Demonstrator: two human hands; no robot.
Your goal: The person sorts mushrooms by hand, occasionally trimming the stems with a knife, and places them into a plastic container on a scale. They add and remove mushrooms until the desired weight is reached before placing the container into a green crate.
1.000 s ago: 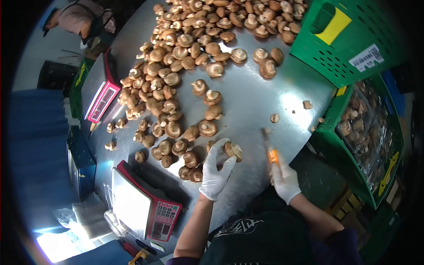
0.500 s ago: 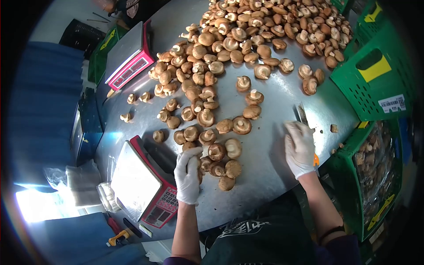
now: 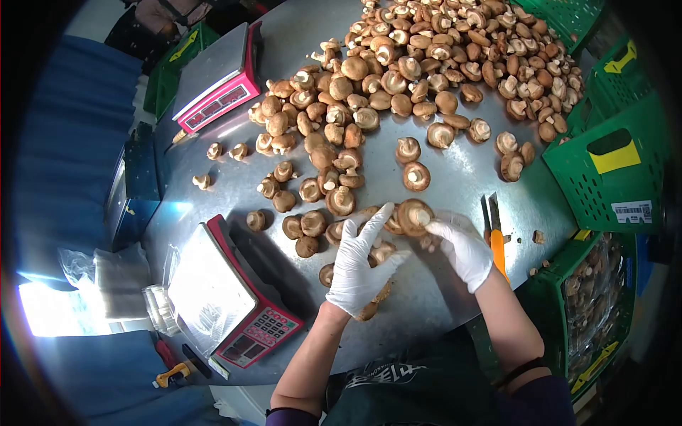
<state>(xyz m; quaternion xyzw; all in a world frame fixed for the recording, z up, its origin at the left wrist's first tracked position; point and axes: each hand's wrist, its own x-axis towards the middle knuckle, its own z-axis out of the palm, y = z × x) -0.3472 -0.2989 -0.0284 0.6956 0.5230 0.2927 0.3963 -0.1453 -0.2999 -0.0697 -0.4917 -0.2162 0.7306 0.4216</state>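
Note:
My left hand [image 3: 359,268], in a white glove, is spread over a cluster of brown mushrooms, thumb and fingers apart; part of the cluster is hidden beneath it. My right hand [image 3: 460,250], also gloved, pinches a large brown mushroom [image 3: 413,216] by its pale stem side, just right of my left fingertips. Beside the right wrist lies a pair of scissors [image 3: 496,240] with orange handles, blades parted and pointing away from me. Two loose mushrooms [image 3: 416,177] rest beyond the held one.
A big heap of mushrooms [image 3: 426,57] covers the far side of the metal table [image 3: 455,312]. Red-edged scales stand at near left [image 3: 213,284] and far left [image 3: 213,64]. Green crates [image 3: 604,170] line the right edge. Another person [image 3: 170,14] is partly visible at the far left.
My right hand has moved left from the scissors, which now lie uncovered, to a mushroom. My left hand has shifted right and its fingers have spread. The view has tilted slightly.

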